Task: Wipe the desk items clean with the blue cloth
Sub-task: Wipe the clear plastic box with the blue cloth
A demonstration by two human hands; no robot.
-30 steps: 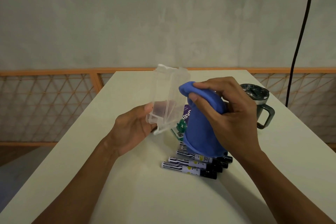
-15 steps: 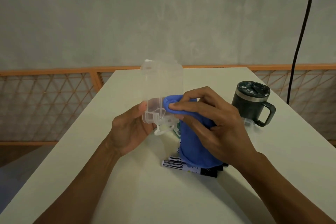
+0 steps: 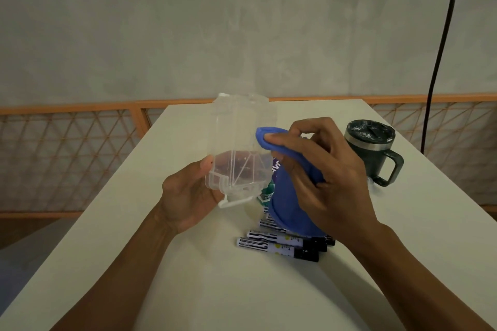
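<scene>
A clear plastic container [image 3: 239, 142] is held upright above the white table [image 3: 188, 290]; my left hand [image 3: 188, 196] grips its lower end with the thumb on the near wall. My right hand [image 3: 322, 177] holds the blue cloth [image 3: 290, 212], bunched over the fingers, and presses its tip against the container's right side. The rest of the cloth hangs down toward the table. Several black-capped markers [image 3: 279, 244] lie on the table under the cloth, partly hidden by it.
A dark lidded mug [image 3: 373, 153] with a handle stands at the right of the table. A green and purple packet [image 3: 267, 193] shows behind the cloth. An orange lattice railing [image 3: 67, 158] runs behind the table, and a black cable [image 3: 443, 43] hangs at right.
My right hand slid the cloth down the container's side to its base, then back up to mid-height. My left hand turned and tilted the container slightly.
</scene>
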